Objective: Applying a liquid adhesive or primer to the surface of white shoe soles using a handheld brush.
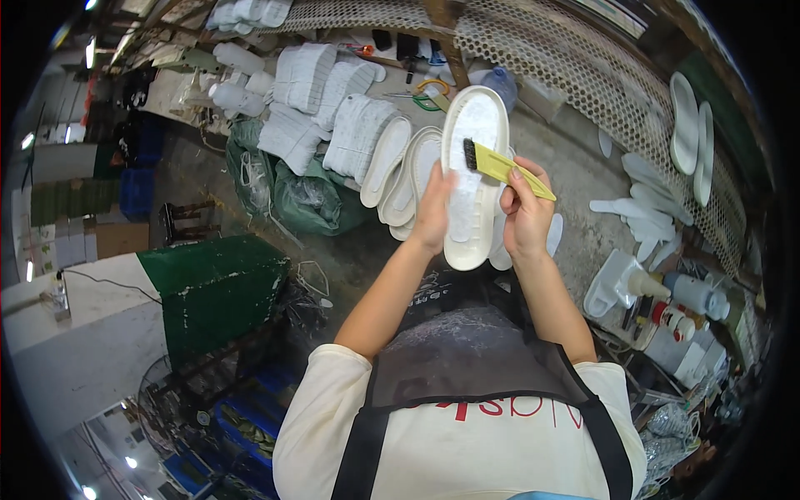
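A cream shoe sole (pixel 472 242) with a raised rim stands lengthwise before me, its hollow inner side facing up. My left hand (pixel 432 208) is closed on its left edge, the fingertips slightly blurred. In my right hand (pixel 528 212) is a brush with a flat yellow handle (pixel 510 170), pinched between thumb and fingers. Its dark bristles (pixel 470 155) touch or hover just over the white inner surface, around the middle of the sole; I cannot tell which. More cream soles (pixel 414 177) lie in an overlapping row beyond my left hand.
Stacks of whitish ribbed pieces (pixel 360 133) lie at the back left, above green bags (pixel 308 196). Scissors (pixel 429 96) rest behind the sole. Flat white pieces (pixel 646 212) and bottles (pixel 696 292) are on the right. A perforated metal shelf (pixel 542 54) runs along the back.
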`<action>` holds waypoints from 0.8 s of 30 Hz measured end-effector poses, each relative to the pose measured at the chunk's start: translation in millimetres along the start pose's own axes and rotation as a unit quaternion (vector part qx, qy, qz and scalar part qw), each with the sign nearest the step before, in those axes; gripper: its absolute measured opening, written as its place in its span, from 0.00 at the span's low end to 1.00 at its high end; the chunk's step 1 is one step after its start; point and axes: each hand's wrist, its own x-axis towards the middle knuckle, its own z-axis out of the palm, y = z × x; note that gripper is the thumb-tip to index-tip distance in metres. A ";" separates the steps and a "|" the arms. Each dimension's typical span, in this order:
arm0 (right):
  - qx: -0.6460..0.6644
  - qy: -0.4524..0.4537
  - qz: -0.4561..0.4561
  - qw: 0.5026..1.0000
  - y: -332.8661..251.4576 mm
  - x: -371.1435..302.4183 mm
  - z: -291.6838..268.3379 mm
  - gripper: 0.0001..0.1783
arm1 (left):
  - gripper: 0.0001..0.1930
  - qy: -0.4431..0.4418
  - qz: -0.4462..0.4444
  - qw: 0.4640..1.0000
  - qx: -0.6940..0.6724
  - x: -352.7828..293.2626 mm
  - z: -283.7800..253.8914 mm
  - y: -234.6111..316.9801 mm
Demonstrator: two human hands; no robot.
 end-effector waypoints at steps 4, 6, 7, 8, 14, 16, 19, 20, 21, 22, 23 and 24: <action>-0.200 0.039 -0.112 0.973 34.0 8.2 -7.8 0.09 | 0.30 0.044 0.059 0.965 0.252 -20.3 -23.3 -15.1; -0.241 0.017 -0.100 0.965 41.0 19.4 -16.6 0.09 | 0.31 0.036 0.003 0.966 0.255 -35.8 -42.0 -18.9; -0.275 -0.002 -0.092 0.957 42.6 23.7 -22.2 0.08 | 0.32 0.021 -0.052 0.964 0.262 -44.3 -50.3 -16.7; -0.276 -0.025 -0.045 0.960 42.3 27.8 -29.9 0.08 | 0.35 0.028 -0.085 0.963 0.254 -50.5 -58.6 -12.0; -0.258 0.061 -0.009 0.964 5.5 11.2 -57.0 0.10 | 0.33 0.093 -0.143 0.974 0.149 -19.9 -135.5 6.6; -0.241 0.076 -0.016 0.967 -0.8 5.5 -63.9 0.11 | 0.32 0.088 -0.141 0.970 0.176 15.0 -155.6 9.0; -0.216 0.108 -0.029 0.970 -5.2 -7.4 -67.0 0.12 | 0.30 0.028 -0.082 0.943 0.321 54.8 -183.2 -13.6; -0.216 0.119 -0.030 0.969 -6.2 -13.5 -69.8 0.12 | 0.29 0.022 -0.089 0.933 0.349 62.0 -181.5 -16.2; -0.215 0.129 -0.031 0.967 -8.8 -19.6 -71.9 0.12 | 0.29 0.016 -0.095 0.921 0.377 68.3 -178.8 -18.9; -0.208 0.124 -0.039 0.969 -11.0 -26.3 -71.2 0.12 | 0.28 0.019 -0.032 0.914 0.403 71.3 -191.1 -33.4; -0.204 0.137 -0.049 0.968 -14.6 -31.6 -79.3 0.12 | 0.28 0.003 -0.030 0.913 0.406 73.0 -180.7 -31.9; -0.197 0.147 -0.058 0.967 -18.1 -37.0 -88.7 0.12 | 0.26 0.022 0.055 0.824 0.563 68.6 -170.9 -28.7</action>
